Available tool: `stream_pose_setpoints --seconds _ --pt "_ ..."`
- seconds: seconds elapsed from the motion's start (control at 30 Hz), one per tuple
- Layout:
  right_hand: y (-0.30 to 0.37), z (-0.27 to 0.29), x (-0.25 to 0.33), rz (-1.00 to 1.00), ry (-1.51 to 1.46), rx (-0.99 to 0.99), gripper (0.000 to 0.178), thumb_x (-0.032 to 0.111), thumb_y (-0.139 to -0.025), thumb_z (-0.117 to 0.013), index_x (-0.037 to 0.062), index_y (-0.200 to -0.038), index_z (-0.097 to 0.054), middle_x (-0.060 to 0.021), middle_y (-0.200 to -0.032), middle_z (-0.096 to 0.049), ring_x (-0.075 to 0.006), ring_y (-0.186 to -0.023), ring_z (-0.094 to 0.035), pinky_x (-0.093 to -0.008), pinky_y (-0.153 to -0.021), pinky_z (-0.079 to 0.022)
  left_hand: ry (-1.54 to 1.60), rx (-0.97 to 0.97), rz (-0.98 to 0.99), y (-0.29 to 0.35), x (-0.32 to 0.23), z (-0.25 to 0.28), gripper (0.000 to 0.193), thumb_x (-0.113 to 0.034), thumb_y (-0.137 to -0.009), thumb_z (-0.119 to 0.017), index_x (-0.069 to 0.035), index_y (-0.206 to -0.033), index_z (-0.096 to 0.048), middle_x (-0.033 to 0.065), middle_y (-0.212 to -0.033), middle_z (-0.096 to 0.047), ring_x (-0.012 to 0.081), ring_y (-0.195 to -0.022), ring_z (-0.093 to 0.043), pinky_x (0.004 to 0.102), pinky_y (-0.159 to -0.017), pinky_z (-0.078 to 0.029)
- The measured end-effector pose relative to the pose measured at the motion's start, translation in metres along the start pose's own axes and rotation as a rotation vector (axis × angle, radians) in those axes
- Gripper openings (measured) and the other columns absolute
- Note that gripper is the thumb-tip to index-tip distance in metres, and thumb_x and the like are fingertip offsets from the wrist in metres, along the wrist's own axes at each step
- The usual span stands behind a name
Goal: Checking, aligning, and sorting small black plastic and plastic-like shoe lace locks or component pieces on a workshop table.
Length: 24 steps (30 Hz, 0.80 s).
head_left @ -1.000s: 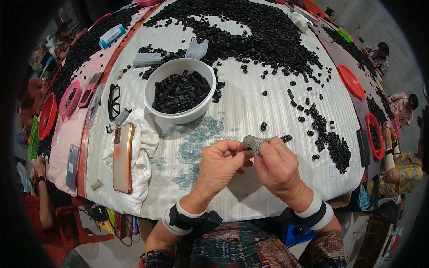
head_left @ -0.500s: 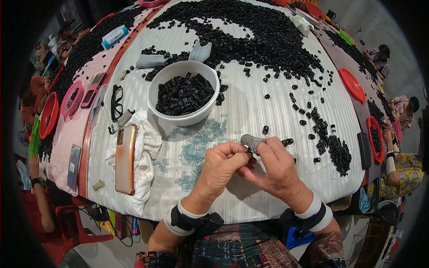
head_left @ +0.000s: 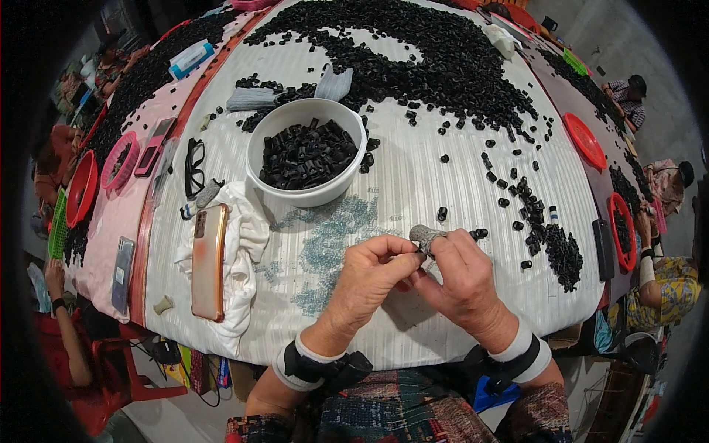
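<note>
My left hand (head_left: 367, 284) is closed in a pinch, with a small black plastic part (head_left: 421, 254) mostly hidden between thumb and fingertips. My right hand (head_left: 467, 284) meets it there, its fingers bent against the same part. A grey knitted finger cover (head_left: 427, 236) sits on a right finger. Both hands are above the striped white cloth (head_left: 413, 177), right of a scatter of tiny bluish-green coil-like pieces (head_left: 336, 236). Beyond them stands a white bowl (head_left: 310, 198) filled with black plastic parts (head_left: 306, 155).
A large heap of black parts (head_left: 443, 66) covers the far table; smaller black pieces (head_left: 563, 258) lie at right. On the left are a phone (head_left: 210, 262) on a white cloth (head_left: 244, 244) and eyeglasses (head_left: 194, 168). Red trays (head_left: 583, 140) and co-workers line both sides.
My hands stay together at nearly the same spot, the right fingers shifting slightly to the right. The whole view has moved a little; the bowl and heaps are otherwise the same.
</note>
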State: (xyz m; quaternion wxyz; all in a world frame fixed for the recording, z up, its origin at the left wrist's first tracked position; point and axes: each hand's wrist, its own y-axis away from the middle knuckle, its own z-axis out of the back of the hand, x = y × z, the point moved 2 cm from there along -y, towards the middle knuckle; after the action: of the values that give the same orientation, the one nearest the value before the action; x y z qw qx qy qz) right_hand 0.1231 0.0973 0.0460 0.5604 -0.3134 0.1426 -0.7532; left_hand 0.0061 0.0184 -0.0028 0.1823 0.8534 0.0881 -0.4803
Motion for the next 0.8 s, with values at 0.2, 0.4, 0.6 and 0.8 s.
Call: stream_pose_setpoints --seconds 0.2,0.4,0.6,0.8 --pt "-0.0004 0.0018 -0.0040 0.052 0.007 0.008 0.029 0.004 -0.058 -0.072 -0.0013 -0.082 -0.055 -0.0105 -0.070 -0.048 -0.0252 -0.063 -0.052 -0.0337 -0.053 -0.046 -0.045 0.028 0.011 0.0014 -0.0031 0.0004 0.010 -0.009 -0.084 -0.065 0.001 -0.088 -0.064 0.0049 -0.078 -0.064 0.0104 -0.066 -0.062 0.0217 -0.061 -0.052" --pt "0.0028 0.0017 -0.0031 0.098 0.021 0.033 0.025 0.003 -0.059 -0.072 0.0006 -0.076 -0.054 -0.0097 -0.067 -0.048 -0.0241 -0.062 -0.052 -0.0333 -0.052 -0.046 -0.024 0.048 0.024 0.0003 -0.0004 0.0027 0.010 -0.008 -0.085 -0.063 0.001 -0.085 -0.065 0.0062 -0.077 -0.065 0.0109 -0.066 -0.062 0.0230 -0.061 -0.053" --pt "0.0042 -0.0004 -0.0037 0.059 -0.038 -0.039 0.024 0.003 -0.060 -0.071 0.0015 -0.075 -0.054 -0.0091 -0.066 -0.048 -0.0234 -0.058 -0.052 -0.0330 -0.050 -0.046 0.047 0.056 0.042 0.0005 -0.0028 0.0015 0.011 -0.009 -0.084 -0.065 0.001 -0.086 -0.066 0.0056 -0.077 -0.065 0.0102 -0.065 -0.060 0.0225 -0.059 -0.051" --pt "0.0057 0.0038 -0.0078 0.079 -0.002 0.011 0.027 0.007 -0.061 -0.074 0.0014 -0.077 -0.053 -0.0089 -0.067 -0.048 -0.0232 -0.061 -0.053 -0.0320 -0.052 -0.046 -0.001 0.100 0.037 -0.0024 0.0021 0.0022 0.014 -0.012 -0.084 -0.066 0.001 -0.090 -0.065 0.0059 -0.078 -0.065 0.0107 -0.068 -0.062 0.0220 -0.060 -0.052"
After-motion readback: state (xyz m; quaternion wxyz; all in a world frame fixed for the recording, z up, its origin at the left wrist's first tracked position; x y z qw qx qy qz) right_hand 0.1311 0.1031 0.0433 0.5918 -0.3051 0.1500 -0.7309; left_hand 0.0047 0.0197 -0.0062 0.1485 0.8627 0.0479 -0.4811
